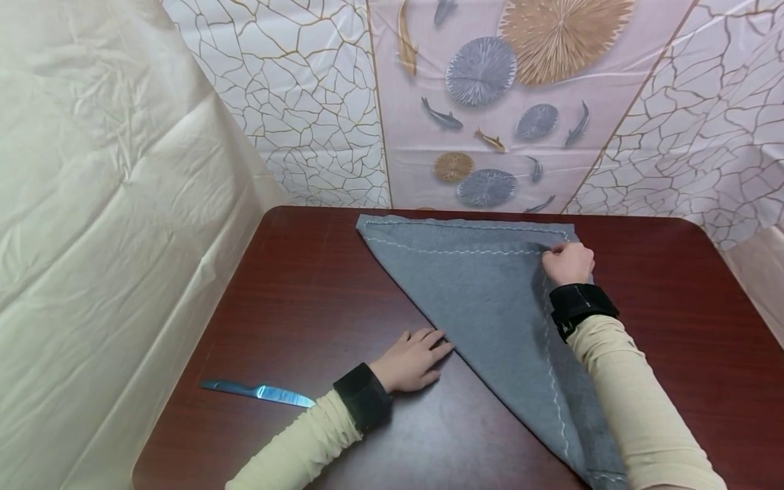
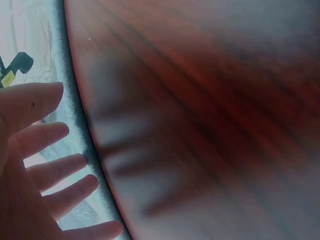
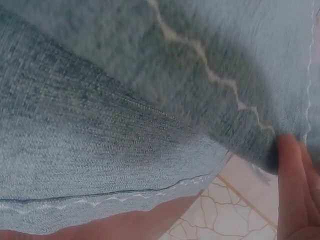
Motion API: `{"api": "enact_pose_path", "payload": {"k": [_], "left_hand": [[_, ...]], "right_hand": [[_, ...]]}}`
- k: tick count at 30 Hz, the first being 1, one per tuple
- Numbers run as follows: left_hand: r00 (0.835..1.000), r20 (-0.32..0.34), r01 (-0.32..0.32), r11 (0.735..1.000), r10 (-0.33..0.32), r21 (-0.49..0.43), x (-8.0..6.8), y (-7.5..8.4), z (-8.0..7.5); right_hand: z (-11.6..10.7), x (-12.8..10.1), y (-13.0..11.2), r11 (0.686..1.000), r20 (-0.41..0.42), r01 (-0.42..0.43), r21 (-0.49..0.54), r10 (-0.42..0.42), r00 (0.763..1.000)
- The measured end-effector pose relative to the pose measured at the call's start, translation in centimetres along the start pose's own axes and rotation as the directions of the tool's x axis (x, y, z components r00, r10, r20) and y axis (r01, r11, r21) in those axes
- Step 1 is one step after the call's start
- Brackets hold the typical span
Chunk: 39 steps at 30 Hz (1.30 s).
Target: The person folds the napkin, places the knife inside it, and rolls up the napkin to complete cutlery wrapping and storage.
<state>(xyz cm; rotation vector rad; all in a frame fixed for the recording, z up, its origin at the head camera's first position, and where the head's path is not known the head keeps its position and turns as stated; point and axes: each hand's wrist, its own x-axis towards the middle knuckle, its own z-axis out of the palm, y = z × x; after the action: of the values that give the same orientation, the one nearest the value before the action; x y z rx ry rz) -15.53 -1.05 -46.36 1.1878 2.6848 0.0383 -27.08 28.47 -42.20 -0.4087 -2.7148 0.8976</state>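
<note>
A grey cloth (image 1: pixel 471 299) with pale wavy stitching near its edges lies folded into a triangle on the table. My right hand (image 1: pixel 569 264) pinches the upper layer's corner at the far right, and that layer lifts a little from the one below. In the right wrist view the fingers (image 3: pixel 295 185) grip the cloth (image 3: pixel 125 125) at the stitched corner. My left hand (image 1: pixel 409 361) is spread beside the slanting fold, its fingertips right at the folded edge. The left wrist view has the spread left hand (image 2: pixel 40 165) along the cloth's edge (image 2: pixel 75 105).
A shiny bluish knife (image 1: pixel 263 393) lies at the table's left, its tip by my left sleeve. The dark red-brown table (image 1: pixel 294 286) has rounded far corners. Behind it hangs a patterned sheet (image 1: pixel 318 102); a cream sheet (image 1: pixel 110 204) drapes along the left.
</note>
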Motion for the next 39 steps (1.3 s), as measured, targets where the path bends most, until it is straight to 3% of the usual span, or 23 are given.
{"api": "enact_pose_path", "payload": {"k": [8, 25, 39], "left_hand": [[1.0, 0.006, -0.003, 1.0, 0.003, -0.007, 1.0, 0.4, -0.3], [0.999, 0.051, 0.013, 0.999, -0.011, -0.032, 2.7, 1.0, -0.3], [0.999, 0.049, 0.021, 0.999, -0.019, -0.028, 3.8, 1.4, -0.3]], "right_hand": [[-0.4, 0.6, 0.5, 1.0, 0.057, -0.03, -0.007, 0.03, 0.998], [-1.4, 2.3, 2.6, 0.997, 0.092, 0.075, -0.014, -0.073, 0.993], [-1.1, 3.7, 3.5, 0.999, 0.102, 0.002, -0.045, 0.003, 0.995]]}}
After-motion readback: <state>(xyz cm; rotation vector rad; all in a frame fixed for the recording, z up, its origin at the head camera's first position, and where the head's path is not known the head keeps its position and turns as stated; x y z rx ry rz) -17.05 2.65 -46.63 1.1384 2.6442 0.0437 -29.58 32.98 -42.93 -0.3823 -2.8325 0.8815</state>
